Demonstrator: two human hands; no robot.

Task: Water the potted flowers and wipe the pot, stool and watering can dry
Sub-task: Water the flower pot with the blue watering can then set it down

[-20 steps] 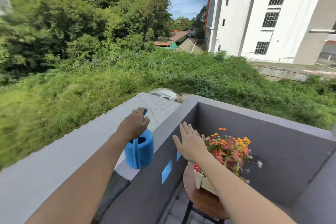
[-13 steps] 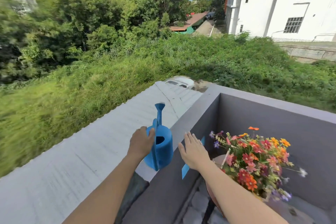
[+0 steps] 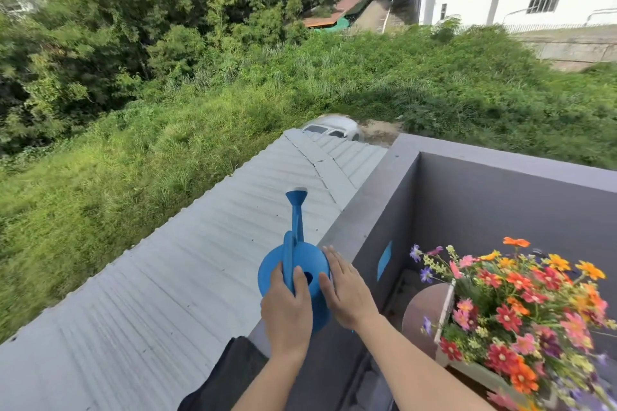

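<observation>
Wrapping the handle of the blue watering can [image 3: 295, 269], the left hand [image 3: 287, 314] has a closed grip on it atop the grey parapet wall [image 3: 364, 220]. The right hand [image 3: 345, 290] lies flat, fingers open, against the can's side. The potted flowers [image 3: 521, 304] stand lower right on a round stool [image 3: 420, 310].

Watering can [image 3: 293, 272] is solid blue w/ a white tip. Right of it, flowers [image 3: 521, 297] are red, orange, pink & purple against the plain grey wall [image 3: 500, 210].
</observation>
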